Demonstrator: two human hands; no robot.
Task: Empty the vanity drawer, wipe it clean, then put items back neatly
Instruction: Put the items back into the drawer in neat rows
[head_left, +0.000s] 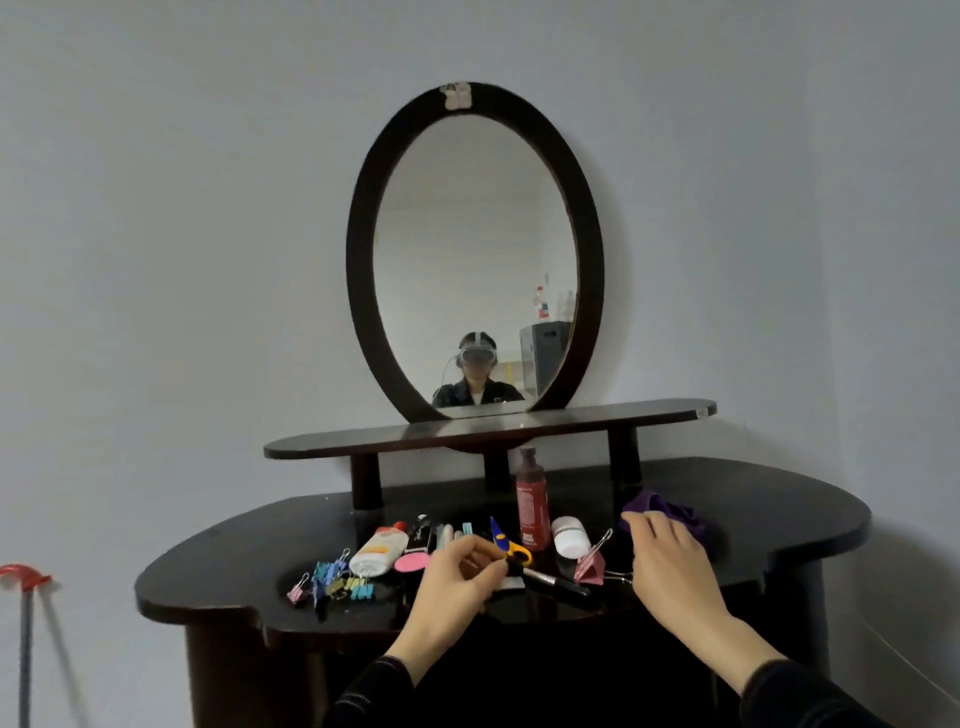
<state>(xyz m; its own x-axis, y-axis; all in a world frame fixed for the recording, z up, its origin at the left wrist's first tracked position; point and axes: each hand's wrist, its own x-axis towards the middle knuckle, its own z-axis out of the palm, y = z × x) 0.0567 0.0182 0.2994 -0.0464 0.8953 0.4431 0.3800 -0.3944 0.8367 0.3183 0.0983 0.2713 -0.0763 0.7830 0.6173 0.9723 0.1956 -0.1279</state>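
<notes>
One cloth (purple) beyond right hand

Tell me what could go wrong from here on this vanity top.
1. The left hand pinches the black tube right beside the scissors; lifting it may drag them or nick a finger.
2. The right hand reaches for the purple cloth near the upright red bottle; pulling the cloth back could topple it.
3. The binder clips lie toward the front edge of the vanity and might be swept off.
</notes>
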